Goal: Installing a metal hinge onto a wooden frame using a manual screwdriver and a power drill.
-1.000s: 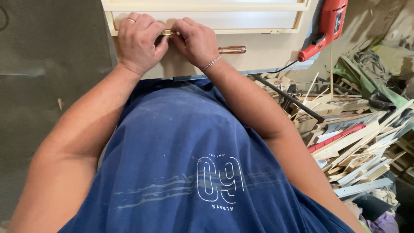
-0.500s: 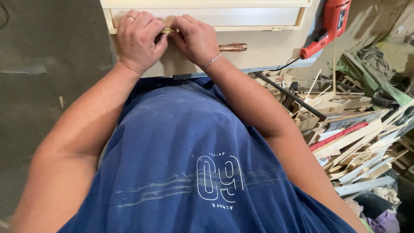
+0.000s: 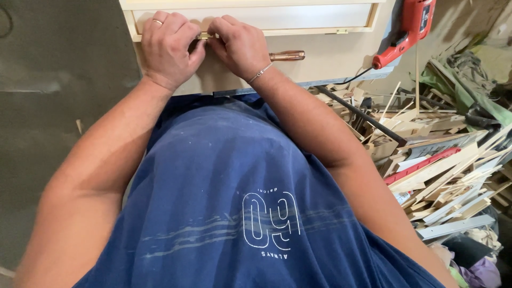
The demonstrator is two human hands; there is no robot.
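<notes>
Pinched between fingertips of left hand [image 3: 166, 47] and right hand [image 3: 241, 44]: small brass fitting [image 3: 204, 36], probably a hinge, mostly hidden. Both grips narrow, closed on that fitting. Seated against near edge of pale wooden frame [image 3: 256, 17], at its left part. Likely light, rigid, smooth metal, easily dropped; best held by its edges, fingertips only. Right of fitting, on workbench [image 3: 330, 58]: amber-handled screwdriver [image 3: 287, 55]. Further right: red power drill [image 3: 408, 32]. Below and right of bench: heap of wood offcuts [image 3: 448, 170].
</notes>
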